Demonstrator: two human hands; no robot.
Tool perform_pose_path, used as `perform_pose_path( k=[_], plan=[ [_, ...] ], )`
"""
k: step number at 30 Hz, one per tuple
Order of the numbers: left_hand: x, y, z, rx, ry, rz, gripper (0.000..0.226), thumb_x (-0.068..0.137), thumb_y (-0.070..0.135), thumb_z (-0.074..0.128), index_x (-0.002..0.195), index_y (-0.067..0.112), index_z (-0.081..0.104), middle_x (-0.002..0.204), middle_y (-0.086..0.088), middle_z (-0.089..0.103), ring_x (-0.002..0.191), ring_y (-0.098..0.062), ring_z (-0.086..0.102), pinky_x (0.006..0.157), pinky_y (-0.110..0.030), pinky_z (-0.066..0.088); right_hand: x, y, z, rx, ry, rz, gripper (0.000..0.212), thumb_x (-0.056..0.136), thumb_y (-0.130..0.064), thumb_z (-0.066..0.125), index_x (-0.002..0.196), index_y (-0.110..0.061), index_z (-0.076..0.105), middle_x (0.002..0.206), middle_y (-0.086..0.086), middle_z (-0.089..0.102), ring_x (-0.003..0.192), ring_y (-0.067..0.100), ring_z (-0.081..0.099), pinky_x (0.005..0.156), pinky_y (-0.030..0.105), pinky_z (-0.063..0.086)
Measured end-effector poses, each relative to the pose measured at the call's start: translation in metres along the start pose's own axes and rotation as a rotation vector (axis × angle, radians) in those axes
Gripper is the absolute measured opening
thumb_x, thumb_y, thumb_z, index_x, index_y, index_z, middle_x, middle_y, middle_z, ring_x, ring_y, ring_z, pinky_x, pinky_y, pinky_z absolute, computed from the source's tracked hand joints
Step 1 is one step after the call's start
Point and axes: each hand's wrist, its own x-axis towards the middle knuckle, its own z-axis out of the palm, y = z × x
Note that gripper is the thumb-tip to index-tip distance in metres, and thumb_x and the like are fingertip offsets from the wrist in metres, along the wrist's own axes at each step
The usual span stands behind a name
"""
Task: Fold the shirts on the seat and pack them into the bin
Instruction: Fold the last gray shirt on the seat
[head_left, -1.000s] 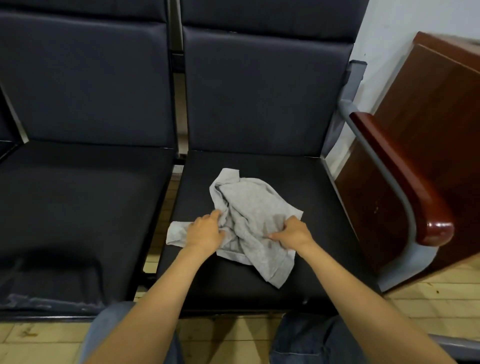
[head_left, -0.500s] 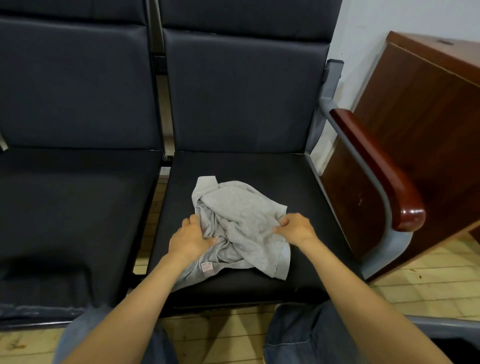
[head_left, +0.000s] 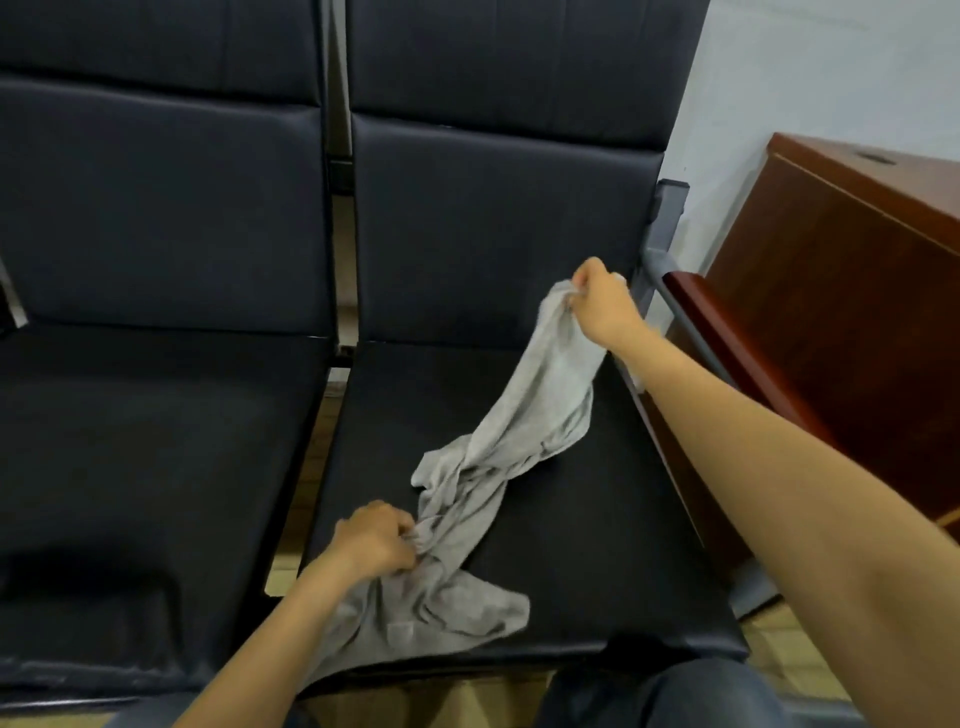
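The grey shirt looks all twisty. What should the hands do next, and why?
Probably spread it flat on the seat first. The left hand grips one end low, the right hand holds the other end up, and the grey shirt between them is twisted and bunched, too rumpled to fold.

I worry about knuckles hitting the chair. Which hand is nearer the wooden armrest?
Right. The right hand, gripping the gray shirt, is raised just left of the wooden armrest. The left hand grips the shirt low at the seat front, far from it.
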Motion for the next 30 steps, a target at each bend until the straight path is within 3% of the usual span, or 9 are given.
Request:
perform_pose_path(
  k=[2,4,6,11,15,20,23,27,30],
  plan=[
    [0.002,0.008,0.002,-0.065,-0.012,0.016,0.051,0.079,0.052,0.064,0.122,0.029,0.051,0.121,0.001,0.043,0.126,-0.023,0.038,0.104,-0.036,0.035,0.019,-0.016,0.019,0.122,-0.135,-0.027,0.044,0.096,-0.001,0.043,0.136,-0.015,0.034,0.136,0.015,0.037,0.123,0.033,0.043,0.086,0.029,0.038],
    [0.008,0.013,0.002,-0.115,0.184,0.058,0.063,0.085,0.053,0.058,0.136,0.023,0.038,0.137,-0.003,0.034,0.13,-0.025,0.03,0.106,-0.035,0.032,0.024,-0.024,0.042,0.09,-0.222,-0.003,0.067,0.095,0.0,0.044,0.151,-0.016,0.012,0.156,0.014,0.013,0.137,0.034,0.029,0.102,0.034,0.034],
    [0.014,0.019,0.005,-0.164,0.334,0.134,0.056,0.093,0.042,0.053,0.14,0.02,0.033,0.14,-0.004,0.032,0.129,-0.024,0.029,0.104,-0.032,0.034,0.018,-0.02,0.067,0.004,-0.263,0.014,0.066,0.095,-0.004,0.047,0.151,-0.014,0.016,0.154,0.017,0.017,0.137,0.035,0.031,0.105,0.034,0.032],
    [0.028,0.031,0.014,-0.423,0.396,0.097,0.053,0.093,0.03,0.057,0.138,0.014,0.033,0.134,-0.008,0.04,0.118,-0.026,0.046,0.089,-0.036,0.045,-0.036,0.016,0.127,-0.123,-0.478,0.062,0.043,0.091,-0.015,0.054,0.131,-0.006,0.042,0.134,0.018,0.044,0.12,0.031,0.047,0.097,0.033,0.041],
    [0.037,0.042,0.013,-0.499,0.475,0.044,0.042,0.092,0.032,0.057,0.126,0.013,0.043,0.105,-0.009,0.062,0.095,-0.03,0.06,0.074,-0.039,0.048,-0.086,0.042,0.15,-0.051,-0.589,0.045,0.065,0.094,-0.018,0.053,0.149,-0.016,0.017,0.152,0.014,0.018,0.134,0.032,0.033,0.104,0.036,0.036],
    [0.027,0.039,-0.001,-0.418,0.77,-0.021,0.012,0.094,0.025,0.052,0.095,0.013,0.055,0.076,-0.007,0.065,0.079,-0.033,0.062,0.073,-0.038,0.045,-0.114,0.072,0.149,-0.178,-0.463,0.022,0.082,0.097,-0.034,0.049,0.151,-0.031,-0.013,0.16,0.01,-0.008,0.141,0.033,0.025,0.116,0.045,0.021],
    [0.023,0.021,-0.006,-0.348,0.768,-0.046,0.009,0.092,0.019,0.055,0.09,0.013,0.048,0.063,0.001,0.054,0.074,-0.031,0.059,0.069,-0.036,0.04,-0.12,0.095,0.134,-0.143,-0.441,0.033,0.089,0.094,-0.036,0.054,0.148,-0.036,-0.016,0.16,0.005,-0.007,0.143,0.028,0.022,0.118,0.047,0.015],
    [0.025,0.012,0.003,-0.369,0.791,0.066,0.022,0.092,0.033,0.059,0.093,0.011,0.061,0.079,-0.003,0.064,0.081,-0.024,0.062,0.07,-0.036,0.048,-0.135,0.108,0.124,-0.132,-0.401,-0.044,0.084,0.095,-0.032,0.055,0.15,-0.029,-0.009,0.159,0.002,0.006,0.135,0.024,0.039,0.117,0.051,0.016],
    [0.031,0.028,0.005,-0.524,0.655,0.039,0.038,0.089,0.05,0.056,0.094,0.013,0.067,0.091,-0.003,0.067,0.091,-0.023,0.061,0.08,-0.037,0.05,-0.153,0.107,0.128,-0.181,-0.384,-0.117,0.074,0.097,-0.036,0.048,0.151,-0.023,-0.002,0.157,0.004,0.013,0.14,0.022,0.03,0.118,0.049,0.012]
  ],
)
